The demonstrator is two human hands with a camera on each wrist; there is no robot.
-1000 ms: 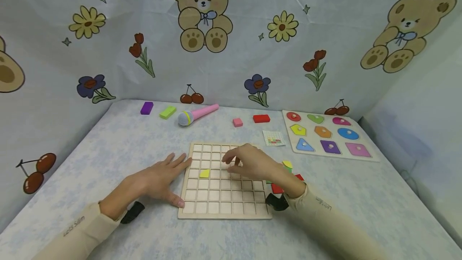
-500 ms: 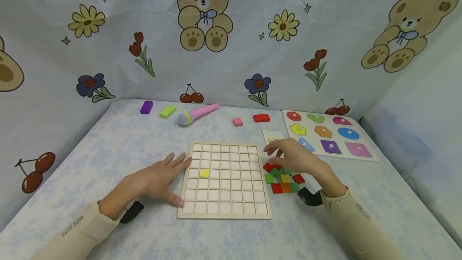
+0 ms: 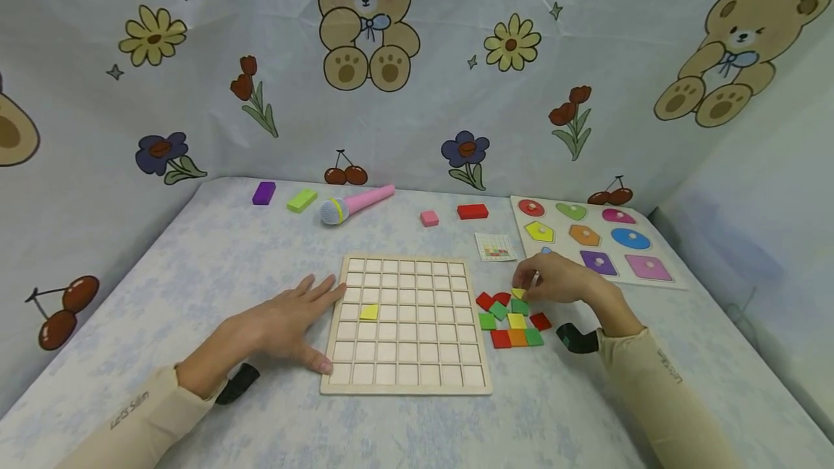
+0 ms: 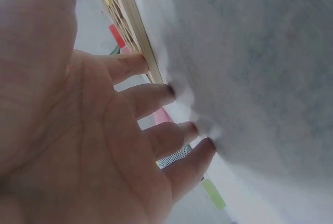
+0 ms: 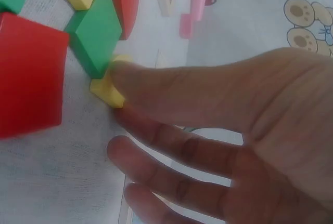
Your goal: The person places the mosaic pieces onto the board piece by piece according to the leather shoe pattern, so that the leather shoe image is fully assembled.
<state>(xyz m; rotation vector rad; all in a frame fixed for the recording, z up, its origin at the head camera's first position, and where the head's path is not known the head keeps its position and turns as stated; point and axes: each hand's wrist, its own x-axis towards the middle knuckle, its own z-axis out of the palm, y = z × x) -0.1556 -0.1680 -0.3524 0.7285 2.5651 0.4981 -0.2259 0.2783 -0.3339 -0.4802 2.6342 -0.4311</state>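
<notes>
My left hand (image 3: 283,326) lies with fingers spread along the left side of a wooden grid board (image 3: 405,389). In the left wrist view its fingertips (image 4: 139,64) press at the board's edge and the tablecloth. One yellow tile (image 3: 368,312) sits in a cell of the board. To the right of the board my right hand (image 3: 555,278) pinches a yellow piece (image 5: 108,93) between thumb and index finger, beside a green tile (image 5: 97,34). Several red, green, orange and yellow tiles (image 3: 517,338) lie in a loose group just below that hand.
A small pattern card (image 3: 495,247) lies behind the tiles. At the back right is a shape puzzle board (image 3: 602,279) with knobbed pieces. Along the back are a pink toy microphone (image 3: 358,205), a red block (image 3: 472,211), a pink block (image 3: 428,218), a green block (image 3: 302,200) and a purple block (image 3: 263,193).
My right hand has moved right from above the board to the tile group and now pinches a yellow piece there. My left hand has stayed at the board's edge.
</notes>
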